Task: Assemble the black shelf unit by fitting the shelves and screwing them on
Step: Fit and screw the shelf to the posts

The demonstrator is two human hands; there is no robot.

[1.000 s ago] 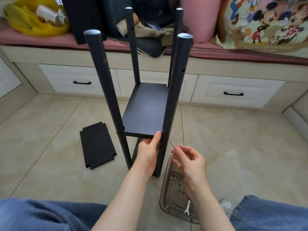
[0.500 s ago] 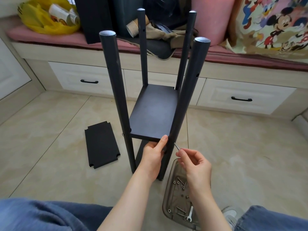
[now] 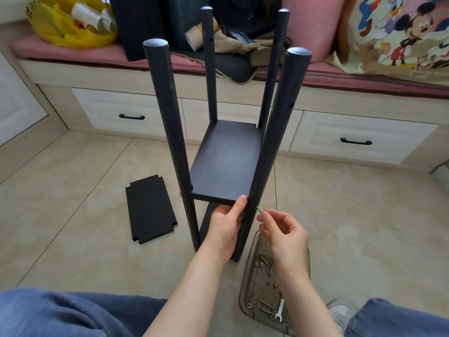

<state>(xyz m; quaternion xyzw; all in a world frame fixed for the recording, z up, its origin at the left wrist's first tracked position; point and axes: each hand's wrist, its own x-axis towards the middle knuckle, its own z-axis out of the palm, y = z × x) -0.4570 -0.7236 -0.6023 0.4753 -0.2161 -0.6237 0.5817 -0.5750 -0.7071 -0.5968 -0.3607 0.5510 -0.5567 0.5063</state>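
Observation:
The black shelf unit stands upright on the floor with a black shelf [image 3: 227, 164] set between its round black posts. My left hand [image 3: 226, 224] grips the near right post [image 3: 274, 132] just under the shelf's front corner, thumb against the shelf edge. My right hand [image 3: 283, 231] pinches a silver screw [image 3: 259, 209] whose tip touches the side of that post at shelf height. Another screw head [image 3: 181, 194] shows on the near left post [image 3: 170, 132]. A loose black shelf panel [image 3: 150, 208] lies flat on the floor to the left.
A clear plastic tray [image 3: 245, 290] with several screws and a small wrench [image 3: 280, 310] lies under my right forearm. Behind the unit is a bench with white drawers [image 3: 359, 142], pink cushions, a yellow bag [image 3: 68, 32] and a paper cup [image 3: 194, 37]. My jeans fill the bottom edge.
My right hand has carried the screw up and left until its tip reaches the near right post. My left hand keeps its hold under the shelf corner. The view has shifted slightly.

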